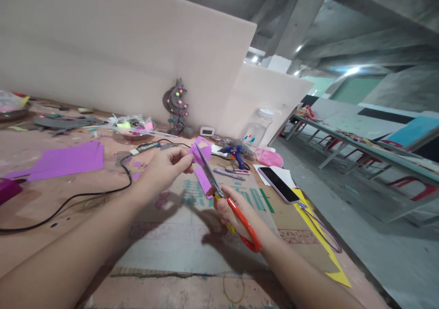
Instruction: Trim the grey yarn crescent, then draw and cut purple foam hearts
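My left hand [176,162] pinches a small piece of purple paper [205,147] by its left edge, above the cardboard. In my right hand [231,206] is a pair of scissors [245,224] with red handles, the blades pointing up and away from me. The blades lie across the purple paper; whether they bite into it I cannot tell. Something yellow shows by my right fingers, partly hidden. Below the blades lies a purple strip [203,181]. Larger purple sheets [68,161] rest on the table at the left.
A printed cardboard sheet [164,249] covers the table's front. Behind my hands are a blue glue gun [236,153], a clear bottle [256,129], a small digital clock [207,131] and a grey moon-shaped ornament [176,103]. A phone [278,184] lies right; a black cable [85,193] crosses the left.
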A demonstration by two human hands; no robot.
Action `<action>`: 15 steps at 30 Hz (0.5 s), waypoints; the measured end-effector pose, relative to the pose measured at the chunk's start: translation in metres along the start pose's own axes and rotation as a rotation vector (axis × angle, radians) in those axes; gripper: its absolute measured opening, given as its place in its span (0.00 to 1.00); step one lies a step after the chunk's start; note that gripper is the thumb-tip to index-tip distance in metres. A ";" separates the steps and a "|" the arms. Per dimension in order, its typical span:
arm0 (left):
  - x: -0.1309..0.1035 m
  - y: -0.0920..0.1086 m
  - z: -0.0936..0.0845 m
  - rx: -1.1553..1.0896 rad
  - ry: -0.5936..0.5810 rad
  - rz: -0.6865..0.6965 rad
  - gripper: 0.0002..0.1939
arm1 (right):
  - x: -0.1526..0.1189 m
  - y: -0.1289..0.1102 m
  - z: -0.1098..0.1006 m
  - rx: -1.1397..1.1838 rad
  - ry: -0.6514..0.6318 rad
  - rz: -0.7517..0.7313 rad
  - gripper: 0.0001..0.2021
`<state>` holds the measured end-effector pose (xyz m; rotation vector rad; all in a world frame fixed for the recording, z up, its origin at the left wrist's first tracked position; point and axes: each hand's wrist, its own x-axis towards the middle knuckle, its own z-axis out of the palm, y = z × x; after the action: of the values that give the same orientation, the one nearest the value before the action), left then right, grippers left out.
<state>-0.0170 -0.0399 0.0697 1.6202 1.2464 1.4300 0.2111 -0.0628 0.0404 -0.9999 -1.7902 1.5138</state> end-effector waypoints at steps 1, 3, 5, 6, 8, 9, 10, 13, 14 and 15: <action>0.000 -0.001 0.000 -0.004 -0.001 0.000 0.16 | 0.000 0.000 0.000 -0.001 0.002 0.001 0.36; 0.000 -0.002 0.000 -0.011 -0.001 0.002 0.16 | 0.000 0.000 -0.001 -0.008 0.004 0.003 0.35; 0.001 -0.004 0.000 -0.017 -0.002 0.004 0.16 | 0.000 0.001 -0.001 -0.018 0.006 0.005 0.35; 0.001 -0.004 0.000 -0.020 -0.002 0.005 0.16 | 0.000 0.001 -0.001 -0.023 0.008 0.003 0.35; 0.001 -0.004 0.001 -0.023 -0.004 0.004 0.16 | 0.000 0.002 -0.001 -0.032 0.008 -0.001 0.35; 0.001 -0.004 0.001 -0.024 -0.004 0.002 0.16 | 0.000 0.002 -0.001 -0.034 0.009 -0.004 0.35; 0.001 -0.004 0.001 -0.026 -0.005 -0.001 0.16 | 0.000 0.002 -0.001 -0.034 0.011 -0.009 0.35; 0.001 -0.003 0.001 -0.036 -0.006 -0.010 0.16 | 0.000 0.002 -0.001 -0.019 0.011 -0.011 0.35; 0.001 -0.003 0.002 -0.040 -0.005 -0.014 0.16 | 0.000 0.002 0.000 -0.011 0.008 -0.008 0.35; 0.001 -0.003 0.002 -0.044 -0.004 -0.018 0.16 | 0.000 0.002 0.000 -0.004 0.007 -0.005 0.35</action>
<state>-0.0160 -0.0375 0.0669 1.5782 1.2162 1.4326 0.2113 -0.0624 0.0386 -1.0003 -1.7904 1.5028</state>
